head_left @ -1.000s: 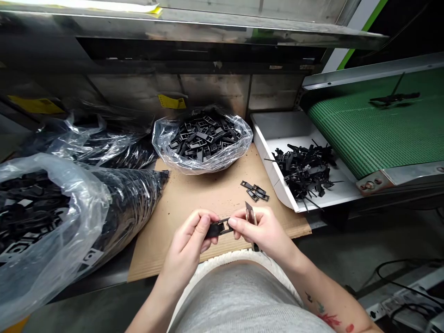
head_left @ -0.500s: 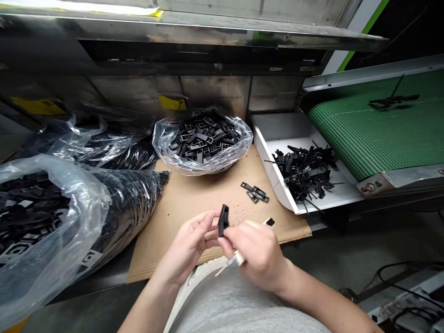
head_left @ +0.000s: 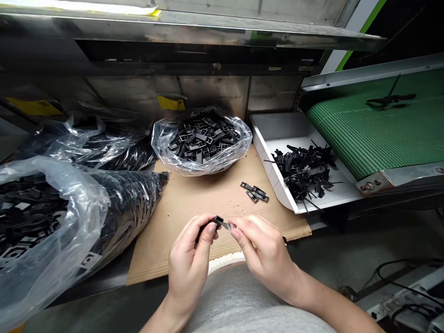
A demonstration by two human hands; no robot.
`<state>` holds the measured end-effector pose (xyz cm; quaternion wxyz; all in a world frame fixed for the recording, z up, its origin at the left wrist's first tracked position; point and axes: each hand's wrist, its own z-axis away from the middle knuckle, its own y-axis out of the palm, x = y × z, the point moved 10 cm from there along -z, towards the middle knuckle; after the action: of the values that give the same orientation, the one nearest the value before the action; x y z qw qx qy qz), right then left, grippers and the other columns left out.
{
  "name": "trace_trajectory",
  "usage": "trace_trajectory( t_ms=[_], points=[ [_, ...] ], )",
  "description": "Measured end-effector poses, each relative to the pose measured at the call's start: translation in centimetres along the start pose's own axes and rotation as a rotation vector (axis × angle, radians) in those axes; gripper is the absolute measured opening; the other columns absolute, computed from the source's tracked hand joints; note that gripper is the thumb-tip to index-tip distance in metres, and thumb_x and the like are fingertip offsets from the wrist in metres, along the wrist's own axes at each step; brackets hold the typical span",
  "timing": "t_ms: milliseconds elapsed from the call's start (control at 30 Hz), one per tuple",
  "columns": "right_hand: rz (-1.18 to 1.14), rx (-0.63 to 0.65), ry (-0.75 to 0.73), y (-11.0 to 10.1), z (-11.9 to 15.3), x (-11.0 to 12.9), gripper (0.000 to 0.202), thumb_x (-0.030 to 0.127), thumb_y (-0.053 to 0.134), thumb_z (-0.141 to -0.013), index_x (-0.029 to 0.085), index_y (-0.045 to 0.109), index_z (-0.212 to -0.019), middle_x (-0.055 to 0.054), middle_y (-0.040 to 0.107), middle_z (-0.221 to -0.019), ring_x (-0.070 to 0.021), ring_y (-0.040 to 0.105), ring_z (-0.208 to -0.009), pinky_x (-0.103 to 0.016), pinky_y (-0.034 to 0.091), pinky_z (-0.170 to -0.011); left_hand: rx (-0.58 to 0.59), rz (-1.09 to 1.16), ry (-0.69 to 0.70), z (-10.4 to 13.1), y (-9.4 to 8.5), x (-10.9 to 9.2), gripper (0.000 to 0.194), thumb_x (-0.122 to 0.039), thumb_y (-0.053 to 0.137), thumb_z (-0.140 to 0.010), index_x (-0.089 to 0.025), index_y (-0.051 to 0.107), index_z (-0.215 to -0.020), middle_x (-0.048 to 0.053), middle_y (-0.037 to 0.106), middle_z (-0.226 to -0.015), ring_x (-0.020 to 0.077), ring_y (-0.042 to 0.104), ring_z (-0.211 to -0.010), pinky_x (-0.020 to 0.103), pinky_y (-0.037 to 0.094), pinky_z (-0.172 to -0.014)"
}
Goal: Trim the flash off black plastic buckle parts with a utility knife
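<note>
My left hand (head_left: pixel 190 254) is closed around a small black plastic part (head_left: pixel 218 220), pinched between thumb and fingers. In my right hand (head_left: pixel 268 252) is a small knife (head_left: pixel 227 225). Its short metal blade points left and meets the end of the part; the fingers hide most of the handle. Several similar black parts (head_left: pixel 255 191) lie in a little group on the cardboard (head_left: pixel 194 203), just beyond my hands. Farther back, a clear plastic bag (head_left: pixel 161 150) stands full of such parts.
To the right, a white tray (head_left: pixel 267 162) holds a heap of black mouldings with thin sprues (head_left: pixel 305 171). Beside it runs a green conveyor belt (head_left: pixel 374 125), one black moulding (head_left: pixel 391 99) on it. Filled plastic bags (head_left: pixel 86 199) lie at the left. A metal shelf (head_left: pixel 208 32) crosses above.
The black part has tilted from upright to slanting, and my left hand now wraps it more closely. My right hand has turned, bringing the knife blade against the part's end.
</note>
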<state>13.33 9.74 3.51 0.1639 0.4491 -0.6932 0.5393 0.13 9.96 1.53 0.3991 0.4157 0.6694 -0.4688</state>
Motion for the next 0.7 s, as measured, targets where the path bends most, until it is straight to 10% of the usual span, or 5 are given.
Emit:
trace_trajectory(
  t_ms=[700],
  points=[
    [-0.005, -0.035, -0.025, -0.14, 0.34, 0.24, 0.024, 0.02, 0.039, -0.09, 0.012, 0.061, -0.089, -0.006, 0.055, -0.071, -0.0154, 0.051, -0.067, -0.027, 0.041, -0.063, -0.035, -0.083, 0.104, 0.29, -0.19, -0.54, 0.015, -0.016, 0.05, -0.083, -0.024, 0.058, -0.091, -0.002, 0.059, -0.081, 0.0097, 0.056, -0.072, 0.02, 0.046, -0.067]
  ],
)
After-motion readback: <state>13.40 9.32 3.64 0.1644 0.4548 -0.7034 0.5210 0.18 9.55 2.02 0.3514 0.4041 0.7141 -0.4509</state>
